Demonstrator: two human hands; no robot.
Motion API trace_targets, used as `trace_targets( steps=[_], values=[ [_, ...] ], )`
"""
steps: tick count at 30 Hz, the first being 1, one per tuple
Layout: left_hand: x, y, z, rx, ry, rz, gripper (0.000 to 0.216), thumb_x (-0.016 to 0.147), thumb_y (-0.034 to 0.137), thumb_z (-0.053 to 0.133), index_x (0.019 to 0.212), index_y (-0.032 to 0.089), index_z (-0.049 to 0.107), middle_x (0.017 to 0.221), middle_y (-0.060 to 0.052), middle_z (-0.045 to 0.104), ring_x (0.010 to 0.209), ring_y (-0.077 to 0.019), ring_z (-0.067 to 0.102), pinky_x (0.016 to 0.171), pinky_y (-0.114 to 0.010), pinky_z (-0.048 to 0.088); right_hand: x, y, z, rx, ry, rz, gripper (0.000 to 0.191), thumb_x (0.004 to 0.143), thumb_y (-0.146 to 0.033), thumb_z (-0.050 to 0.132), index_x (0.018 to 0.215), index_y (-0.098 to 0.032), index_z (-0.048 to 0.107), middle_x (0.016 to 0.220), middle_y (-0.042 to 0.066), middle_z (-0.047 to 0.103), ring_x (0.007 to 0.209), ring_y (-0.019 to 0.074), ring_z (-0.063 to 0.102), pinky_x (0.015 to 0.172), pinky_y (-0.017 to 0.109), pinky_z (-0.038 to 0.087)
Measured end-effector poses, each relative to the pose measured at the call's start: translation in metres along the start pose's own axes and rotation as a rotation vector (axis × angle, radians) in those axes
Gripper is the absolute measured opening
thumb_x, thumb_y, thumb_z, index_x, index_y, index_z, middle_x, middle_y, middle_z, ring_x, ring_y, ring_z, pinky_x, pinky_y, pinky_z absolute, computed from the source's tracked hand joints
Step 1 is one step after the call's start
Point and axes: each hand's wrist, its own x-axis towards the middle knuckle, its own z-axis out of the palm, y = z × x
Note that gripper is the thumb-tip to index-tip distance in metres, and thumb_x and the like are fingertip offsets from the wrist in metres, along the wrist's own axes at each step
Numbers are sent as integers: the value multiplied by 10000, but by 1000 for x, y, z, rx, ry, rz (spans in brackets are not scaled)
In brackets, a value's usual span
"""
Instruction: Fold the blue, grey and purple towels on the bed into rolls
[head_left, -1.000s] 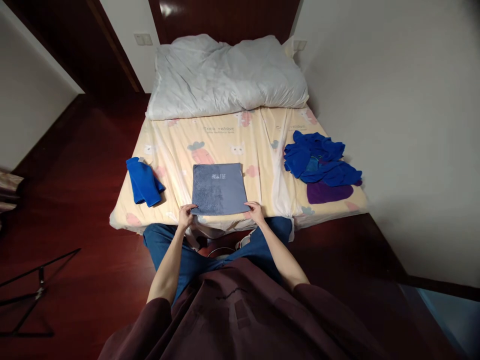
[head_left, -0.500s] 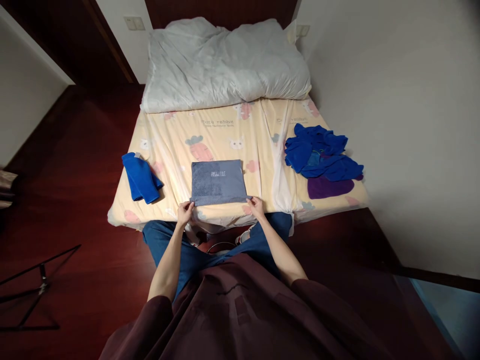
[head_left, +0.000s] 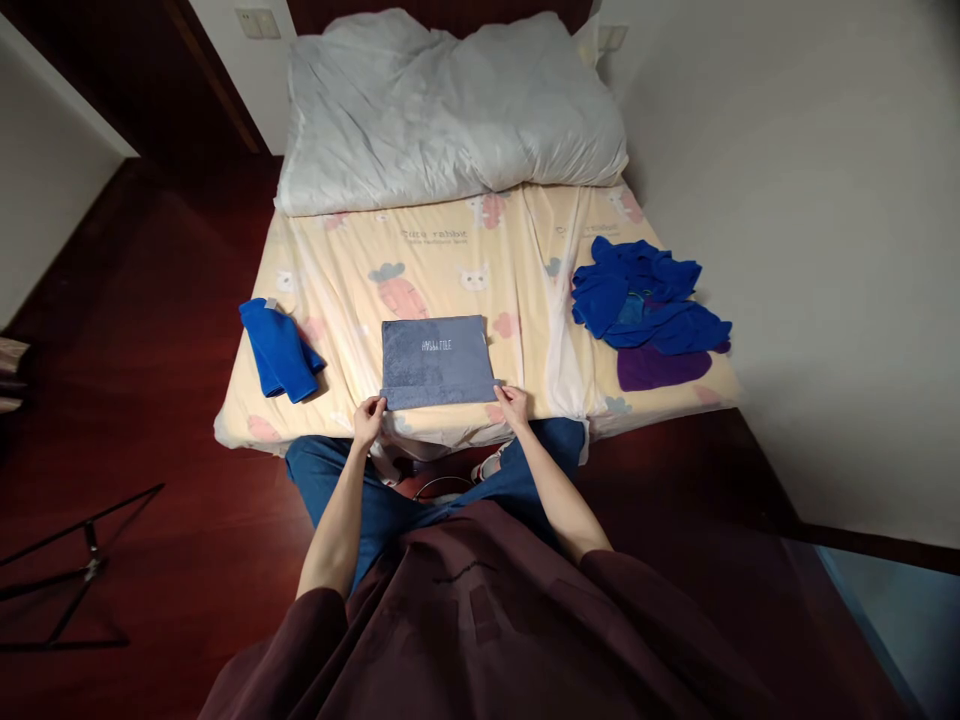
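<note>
Grey towel [head_left: 437,362] has folded along one edge, left hand [head_left: 368,422] and right hand [head_left: 514,406] pinching its ends

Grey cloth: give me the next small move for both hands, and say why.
Probably turn the near edge of the grey cloth over once more, toward the white lettering. The left hand and right hand pinch the two ends of that edge, a narrow strip along it looks already folded over, and the rest lies flat beyond it.
</note>
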Motion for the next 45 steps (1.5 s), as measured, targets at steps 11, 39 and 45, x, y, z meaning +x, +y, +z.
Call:
trace_targets(
  steps=[11, 39, 45],
  values=[
    [-1, 1, 1, 54, 65, -32, 403, 852, 542, 622, 947, 167, 734, 857, -81, 733, 803, -215, 676, 801, -333, 540, 2, 2, 5, -14, 24, 24, 542, 748, -734, 655, 678, -197, 647, 695, 93, 709, 671, 215, 660, 655, 327, 558],
    [-46, 66, 27, 565, -320, 595, 606, 980, 260, 440, 1577, 164, 412, 1684, -128, 299, 1589, -285, 197, 1298, -518, 188, -43, -61, 8, -666, -476, -601, 528, 1044, -276, 387, 1562, -203, 460, 1655, 69, 381, 1556, 228, 321, 1291, 462, 258],
    [-31, 67, 30, 625, -376, 591, 625, 971, 283, 458, 1584, 173, 420, 1684, -120, 298, 1590, -300, 184, 1299, -531, 162, -42, -48, 22, -703, -576, -649, 556, 1024, -208, 390, 1579, -206, 431, 1665, 63, 348, 1569, 215, 292, 1312, 492, 216]
  ],
)
